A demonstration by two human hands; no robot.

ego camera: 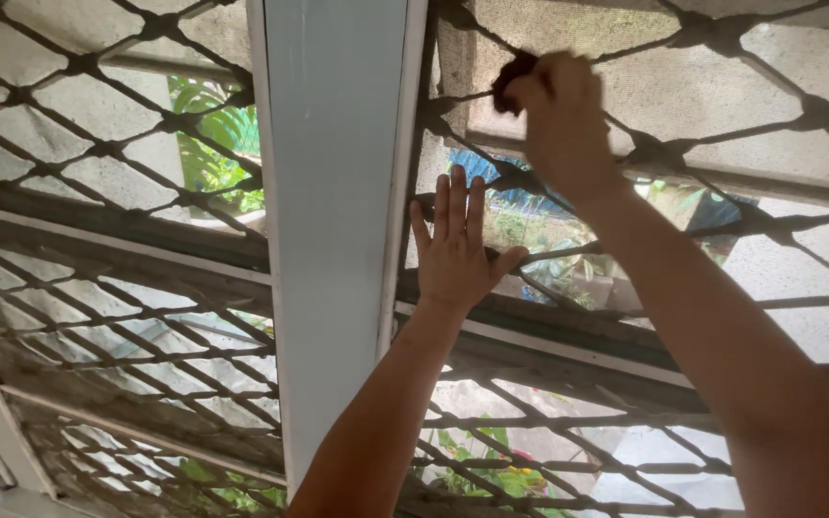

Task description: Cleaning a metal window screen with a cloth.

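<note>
a wide window fills the view, its panes behind a dark diamond-pattern metal grille that runs left and right of a pale blue-grey upright frame post in the middle. a dusty mesh screen backs the grille on the right, and green plants show outside, far beyond the bars. the left hand lies flat and open, fingers spread, palm pressed against the grille just right of the post, holding nothing. the right hand is higher up, closed around a small dark cloth, pressing it on the bars near the top right. judging by this, the step in hand is wiping the upper grille while the other hand braces; the next move likely calls for firm strokes along each bar, keeping the cloth bunched so it does not snag at the crossings.
</note>
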